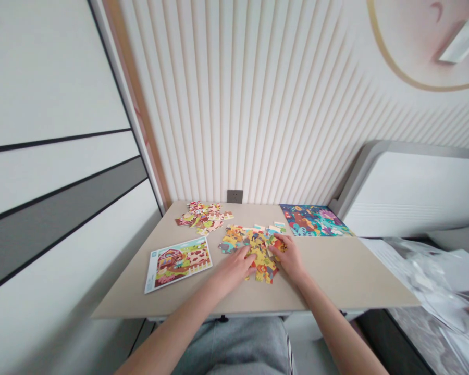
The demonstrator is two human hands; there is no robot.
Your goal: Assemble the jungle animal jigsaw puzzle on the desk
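Note:
A partly joined, brightly coloured jigsaw puzzle [254,245] lies in the middle of the beige table [336,271]. My left hand [236,265] rests flat on its left part, fingers stretched out over the pieces. My right hand [289,255] lies on its right part, fingers curled down onto a piece; whether it grips one I cannot make out. Both forearms reach in from the near edge.
A heap of loose puzzle pieces [203,216] lies at the back left. A farm picture card [179,262] sits front left, a blue finished puzzle [315,220] back right. A wall socket [234,196] is behind. Plastic wrapping and papers [426,276] lie right of the table.

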